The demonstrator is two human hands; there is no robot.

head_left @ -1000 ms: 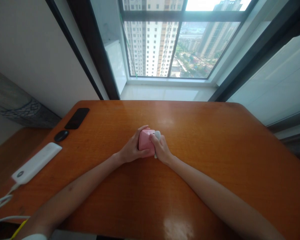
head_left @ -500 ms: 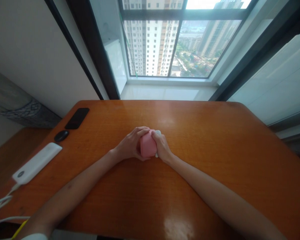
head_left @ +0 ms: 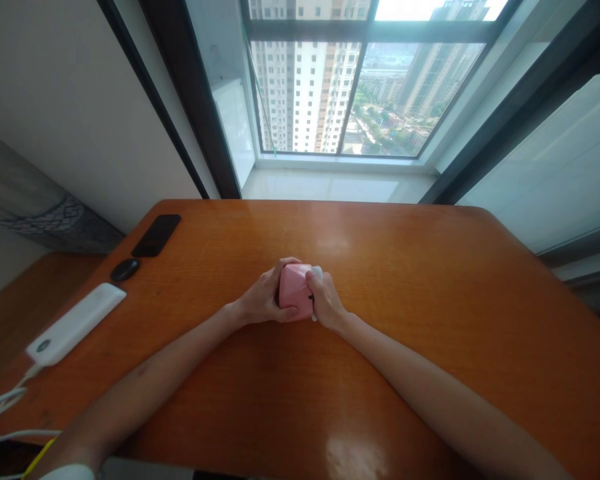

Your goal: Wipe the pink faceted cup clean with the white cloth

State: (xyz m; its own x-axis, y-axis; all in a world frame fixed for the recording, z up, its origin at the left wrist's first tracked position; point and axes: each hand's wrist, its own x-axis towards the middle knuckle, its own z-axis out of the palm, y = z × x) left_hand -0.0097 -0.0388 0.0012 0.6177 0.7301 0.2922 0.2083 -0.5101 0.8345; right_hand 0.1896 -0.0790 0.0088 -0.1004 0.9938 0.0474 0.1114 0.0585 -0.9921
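A pink boxy plastic object [head_left: 294, 291] is held above the middle of an orange-brown wooden tabletop [head_left: 390, 280], and it is gripped between both hands. Its underside is hidden by the fingers, so contact with the tabletop cannot be confirmed. The left hand [head_left: 264, 299] is closed around its left side, with the fingers curled across the near face and over the top. The right hand [head_left: 326, 302] is closed against its right side, and a white rounded piece [head_left: 318, 272] is pressed between that hand and the pink surface. The white rounded piece shows above the right hand, and a narrow white end appears below it. A small dark mark [head_left: 311, 297] is seen on the pink object beside the right hand. The forearms are angled inward from the lower corners of the view.

To the left, a black smartphone [head_left: 156, 235] lies face up near the far edge of the tabletop, and a small black oval object [head_left: 125, 270] lies just beside it. A white power bank [head_left: 75, 325] lies nearer the left edge, with white cables [head_left: 0, 407] trailing from its lower end. Beyond the tabletop, a white windowsill [head_left: 325, 188] runs beneath a dark-framed window [head_left: 365, 87], through which high-rise apartment towers [head_left: 305, 97] are seen.
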